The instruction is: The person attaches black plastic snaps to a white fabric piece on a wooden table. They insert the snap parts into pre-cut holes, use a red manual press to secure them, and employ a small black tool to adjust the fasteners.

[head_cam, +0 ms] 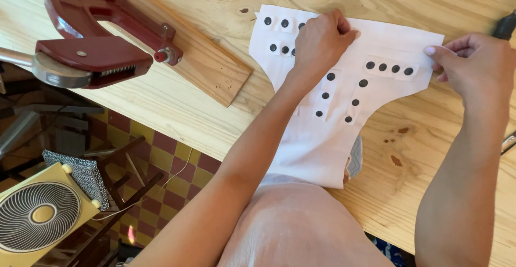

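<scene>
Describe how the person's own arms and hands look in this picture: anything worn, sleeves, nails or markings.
Both forearms are bare, with no sleeves reaching into view. The left hand shows no ring, watch or glove. The right hand is also ungloved; one of its fingers has a pale, light-painted nail. No bracelets or markings show on either arm.

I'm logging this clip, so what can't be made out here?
Head view only:
- Some black snaps on the white fabric piece are hidden under the left hand.
- The dark tool behind the right hand is cut off by the right edge.
- The red press handle runs off the left edge.
</scene>
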